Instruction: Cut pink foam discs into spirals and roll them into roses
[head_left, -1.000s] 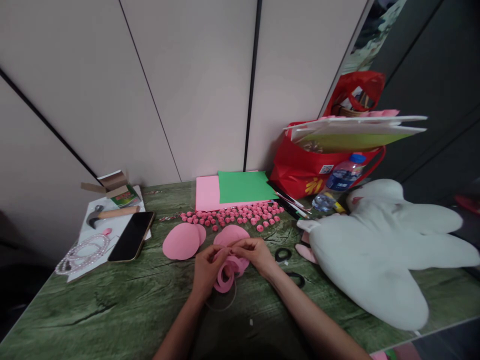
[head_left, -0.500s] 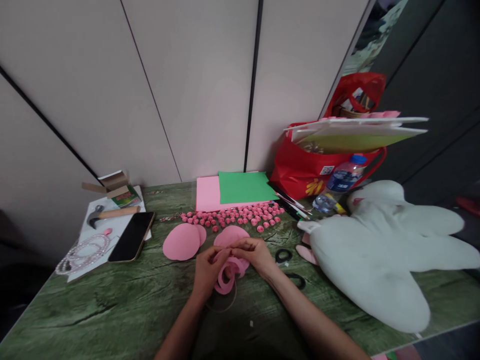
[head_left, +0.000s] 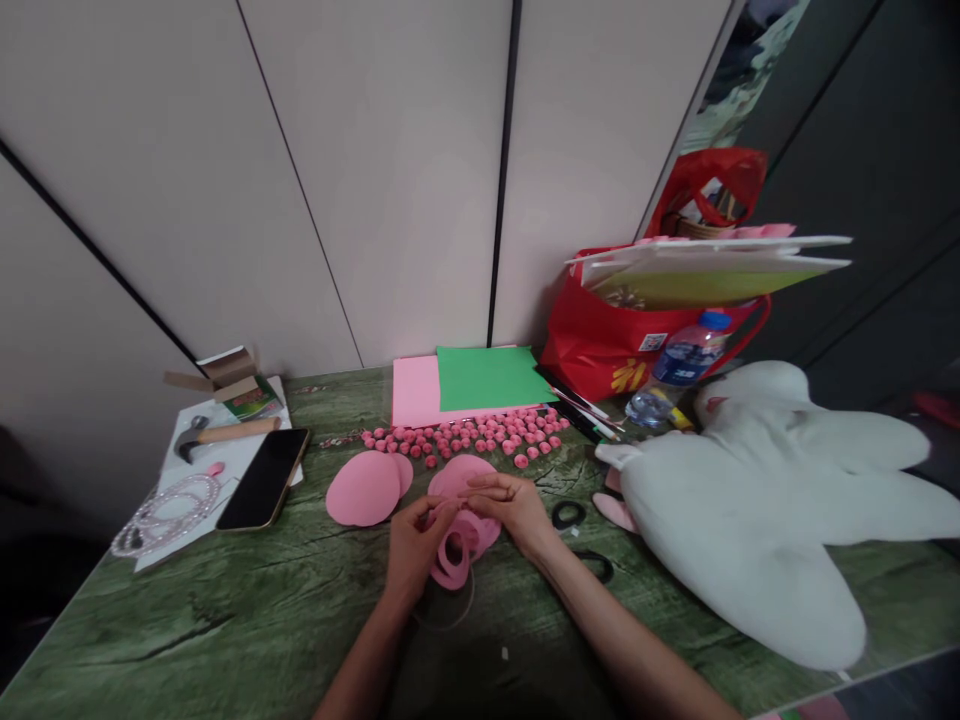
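A curled pink paper strip (head_left: 452, 572) hangs in loops between my two hands over the green table. My left hand (head_left: 415, 545) pinches it from the left, and my right hand (head_left: 516, 510) holds its upper end with closed fingertips. Just behind my hands lies a pink paper disc (head_left: 459, 473), partly covered by them. More pink discs (head_left: 364, 488) overlap to the left. Many small pink paper rolls (head_left: 480, 430) are spread behind the discs. Black-handled scissors (head_left: 568, 515) rest right of my right hand, partly hidden by my forearm.
Pink sheets (head_left: 415, 390) and a green sheet (head_left: 491, 378) lie near the wall. At left are a phone (head_left: 264, 478), a hammer (head_left: 232, 430) and beads (head_left: 169, 515). On the right stand a red bag (head_left: 592, 340), a bottle (head_left: 679, 365) and a white plush toy (head_left: 750, 520).
The loops of the pink strip have shifted slightly, and the fingers of my right hand have moved a little. Both hands stay at the strip.
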